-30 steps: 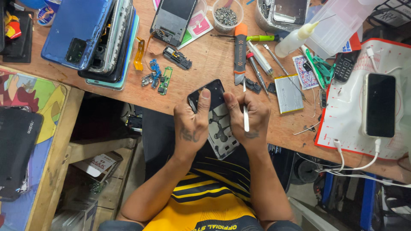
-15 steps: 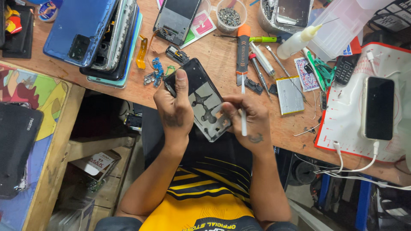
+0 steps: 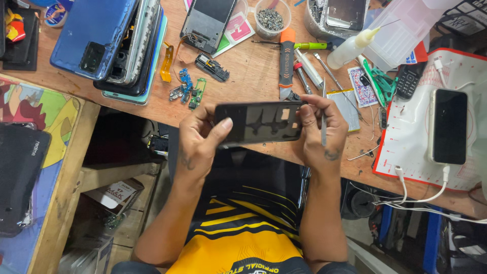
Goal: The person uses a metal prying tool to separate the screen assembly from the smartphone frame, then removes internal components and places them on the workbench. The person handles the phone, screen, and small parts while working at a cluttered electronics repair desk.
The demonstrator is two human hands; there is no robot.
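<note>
I've got the black phone frame (image 3: 259, 122) held flat between both hands, lengthwise across, hovering right over the near edge of the wooden bench (image 3: 253, 76). My left hand (image 3: 199, 138) grips its left end, thumb laid over the top face. My right hand (image 3: 317, 133) pinches the right end and also holds metal tweezers (image 3: 323, 117) upright along the fingers. Tight room ahead: small circuit boards (image 3: 188, 90) lie just beyond the frame's left corner, an orange-tipped pry tool (image 3: 286, 63) just beyond its right. To the right, a white mat (image 3: 413, 127) carries a charging phone (image 3: 448, 126), well apart. Open space sits only below the frame, over my lap.
</note>
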